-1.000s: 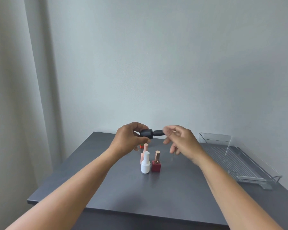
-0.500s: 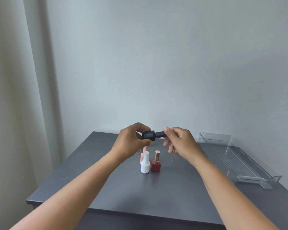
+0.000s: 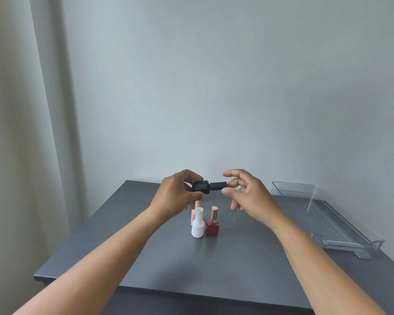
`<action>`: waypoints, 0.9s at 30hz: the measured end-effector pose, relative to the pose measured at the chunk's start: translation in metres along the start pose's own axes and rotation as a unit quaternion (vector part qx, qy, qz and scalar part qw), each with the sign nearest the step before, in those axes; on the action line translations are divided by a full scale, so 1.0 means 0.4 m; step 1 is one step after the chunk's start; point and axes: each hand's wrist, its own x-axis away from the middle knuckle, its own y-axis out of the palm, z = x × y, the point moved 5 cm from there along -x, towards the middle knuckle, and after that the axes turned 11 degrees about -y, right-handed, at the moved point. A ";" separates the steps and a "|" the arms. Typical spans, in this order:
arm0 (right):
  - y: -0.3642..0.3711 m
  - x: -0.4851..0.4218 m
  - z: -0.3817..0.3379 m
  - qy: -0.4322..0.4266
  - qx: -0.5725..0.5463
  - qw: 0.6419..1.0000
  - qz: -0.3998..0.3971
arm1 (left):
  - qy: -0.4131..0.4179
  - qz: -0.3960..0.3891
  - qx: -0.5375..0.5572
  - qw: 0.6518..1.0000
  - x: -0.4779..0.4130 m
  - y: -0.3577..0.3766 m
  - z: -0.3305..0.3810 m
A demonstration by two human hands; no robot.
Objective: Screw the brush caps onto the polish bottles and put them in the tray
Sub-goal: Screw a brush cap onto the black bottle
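Observation:
My left hand (image 3: 176, 193) grips a black polish bottle (image 3: 200, 187), held sideways above the table. Its black brush cap (image 3: 218, 185) points right, and my right hand (image 3: 245, 194) pinches the cap's end between thumb and fingertips, the other fingers spread. Below on the dark table (image 3: 168, 258) stand a white bottle (image 3: 198, 223) with its cap on, a dark red square bottle (image 3: 212, 222) with a rose-gold cap, and a pale pink bottle (image 3: 195, 209) partly hidden behind the white one. The clear plastic tray (image 3: 323, 221) lies to the right with nothing in it.
A grey wall rises just behind the table, and a pale curtain (image 3: 21, 133) hangs at the left. The table's front edge runs close below my forearms. The tray sits near the table's right edge.
Both hands have stayed at the same spot with the black bottle. My right hand's fingers have shifted on the cap, now pinching its end with the other fingers spread wider.

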 end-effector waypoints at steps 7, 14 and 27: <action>0.005 -0.001 0.005 0.019 0.009 1.000 0.007 | 0.008 0.001 -0.006 1.000 0.002 0.008 0.000; 0.020 -0.006 0.021 0.080 0.020 0.997 0.000 | 0.016 -0.003 -0.022 1.000 0.002 0.004 0.007; 0.012 -0.003 -0.017 -0.008 0.063 0.998 -0.001 | 0.006 -0.021 -0.018 1.000 0.003 -0.004 0.021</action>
